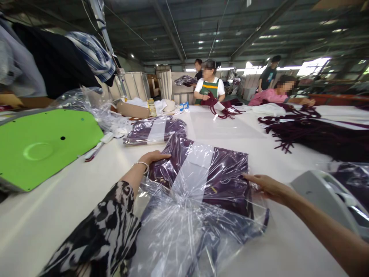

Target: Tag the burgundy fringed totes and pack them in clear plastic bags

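A folded dark purple garment [227, 165] in a clear plastic bag [173, 234] lies in front of me, its far side seemingly raised a little. A white paper strip [194, 169] runs across the garment inside the bag. My left hand [154, 157] is closed on the bagged garment's left side, thumb on top and the other fingers mostly hidden. At the opposite edge, my right hand [266, 186] pinches the bag and garment, with its fingertips partly hidden. The loose end of the bag spreads crumpled towards my body.
Another bagged purple garment [157, 130] lies beyond my left hand on the white table [115, 181]. A green panel machine [52, 148] stands left, a grey device [319, 200] right. Fringed dark red pieces [323, 132] are piled far right. Co-workers [209, 86] handle cloth across the table.
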The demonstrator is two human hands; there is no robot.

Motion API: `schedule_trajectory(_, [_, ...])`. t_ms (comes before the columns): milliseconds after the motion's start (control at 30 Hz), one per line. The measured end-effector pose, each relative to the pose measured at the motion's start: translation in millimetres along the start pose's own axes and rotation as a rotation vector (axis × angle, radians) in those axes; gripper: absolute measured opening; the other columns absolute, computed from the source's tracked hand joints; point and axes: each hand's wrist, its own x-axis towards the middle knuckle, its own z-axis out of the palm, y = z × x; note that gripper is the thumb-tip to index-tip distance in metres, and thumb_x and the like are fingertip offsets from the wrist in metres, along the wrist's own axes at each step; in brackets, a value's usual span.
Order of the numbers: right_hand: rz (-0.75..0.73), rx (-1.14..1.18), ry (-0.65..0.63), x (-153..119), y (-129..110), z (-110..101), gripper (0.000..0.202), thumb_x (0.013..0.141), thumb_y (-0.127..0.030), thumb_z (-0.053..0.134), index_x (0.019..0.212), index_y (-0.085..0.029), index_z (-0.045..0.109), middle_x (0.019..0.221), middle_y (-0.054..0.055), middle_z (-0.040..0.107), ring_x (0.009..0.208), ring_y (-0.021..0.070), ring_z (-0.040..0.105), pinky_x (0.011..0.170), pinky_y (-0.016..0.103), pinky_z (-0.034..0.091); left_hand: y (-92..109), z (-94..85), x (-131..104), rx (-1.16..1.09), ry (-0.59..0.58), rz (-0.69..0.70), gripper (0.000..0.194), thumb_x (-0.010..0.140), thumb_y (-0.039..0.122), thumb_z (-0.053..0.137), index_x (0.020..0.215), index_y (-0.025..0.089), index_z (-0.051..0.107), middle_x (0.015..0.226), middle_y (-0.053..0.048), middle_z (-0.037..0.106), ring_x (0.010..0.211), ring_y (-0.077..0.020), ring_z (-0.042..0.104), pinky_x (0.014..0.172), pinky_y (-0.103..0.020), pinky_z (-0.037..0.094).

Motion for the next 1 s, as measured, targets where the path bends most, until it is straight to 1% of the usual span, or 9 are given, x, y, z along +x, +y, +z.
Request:
schedule_trajectory(100, [0.082,0.062,-0.082,8.7,-8.2,12.7,0.038,0.072,-0.044,0.084,0.086,-0.012,0.069,0.088,0.015,0.076,0.062,0.018,0.068,0.052,0.026,0.057,1.6,4.4,-3.4,-0.191,-0.113,-0.004,0.052,0.056,0.06,0.081,0.083,0.017,0.07,0.089,-0.012,0.077,0.082,-0.0295,0.073,0.071,-0.035,0.058])
schedule_trajectory(200, [0.136,0.213,-0.111,12.4,-8.6,21.9,0.023,0.077,-0.029,0.08,0.085,-0.012,0.068,0.079,0.012,0.076,0.063,0.0206,0.071,0.061,0.031,0.062,2.6,3.9,-14.4,-0.412,-0.194,0.04,0.049,0.056,0.049,0.084,0.089,0.016,0.07,0.083,-0.009,0.077,0.073,-0.0256,0.072,0.071,-0.036,0.059])
schedule_trajectory(333, [0.123,0.4,-0.173,0.5,0.5,35.9,0.015,0.084,-0.024,0.073,0.086,-0.011,0.067,0.074,0.011,0.076,0.062,0.0207,0.072,0.067,0.035,0.063,27.6,-20.0,-43.5,-0.448,-0.114,0.119,0.049,0.053,0.039,0.086,0.092,0.015,0.069,0.078,-0.007,0.076,0.067,-0.0236,0.07,0.068,-0.037,0.059])
schedule_trajectory(533, [-0.146,0.409,-0.116,-15.8,-19.7,89.8,0.017,0.083,-0.029,0.073,0.089,-0.014,0.066,0.089,0.011,0.077,0.077,0.0213,0.074,0.078,0.037,0.062,131.1,-111.7,-125.8,-0.136,0.252,0.423,0.043,0.065,0.034,0.078,0.101,0.014,0.067,0.075,-0.003,0.072,0.07,-0.0227,0.069,0.071,-0.037,0.058])
schedule_trajectory(633, [-0.283,0.272,0.052,-17.0,-56.5,111.3,0.02,0.087,-0.036,0.068,0.094,-0.017,0.064,0.105,0.013,0.075,0.099,0.0247,0.071,0.092,0.045,0.057,185.4,-149.0,-188.4,0.279,0.675,0.586,0.037,0.074,0.032,0.073,0.106,0.016,0.065,0.091,-0.004,0.071,0.091,-0.0259,0.069,0.086,-0.038,0.053])
schedule_trajectory(700, [-0.335,0.238,0.104,-25.0,-79.2,114.4,0.022,0.089,-0.037,0.066,0.101,-0.019,0.062,0.117,0.013,0.07,0.113,0.0264,0.066,0.1,0.048,0.052,206.7,-154.4,-232.2,0.52,0.957,0.612,0.041,0.08,0.037,0.07,0.115,0.017,0.061,0.105,-0.006,0.069,0.108,-0.0298,0.064,0.095,-0.04,0.047])
schedule_trajectory(767, [-0.369,0.268,0.057,-41.4,-92.1,110.2,0.025,0.091,-0.038,0.063,0.107,-0.019,0.061,0.125,0.016,0.066,0.116,0.0261,0.065,0.101,0.046,0.052,210.3,-140.7,-267.9,0.664,1.094,0.614,0.043,0.087,0.041,0.064,0.123,0.019,0.054,0.112,-0.007,0.066,0.115,-0.0312,0.06,0.097,-0.041,0.044])
schedule_trajectory(833, [-0.356,0.361,-0.082,-64.4,-91.9,102.9,0.03,0.094,-0.041,0.058,0.11,-0.016,0.059,0.124,0.019,0.065,0.109,0.0251,0.068,0.099,0.044,0.054,196.0,-109.7,-288.3,0.774,1.1,0.65,0.035,0.091,0.037,0.058,0.122,0.021,0.053,0.111,-0.007,0.066,0.112,-0.0299,0.061,0.095,-0.038,0.043])
schedule_trajectory(1000, [-0.184,0.549,-0.338,-124.1,-40.0,97.4,0.039,0.1,-0.049,0.045,0.115,-0.015,0.056,0.108,0.016,0.07,0.092,0.0216,0.072,0.095,0.044,0.057,100.3,13.5,-288.5,1.05,0.802,0.812,0.025,0.096,0.014,0.04,0.11,0.019,0.059,0.1,-0.01,0.067,0.098,-0.0258,0.063,0.084,-0.036,0.043])
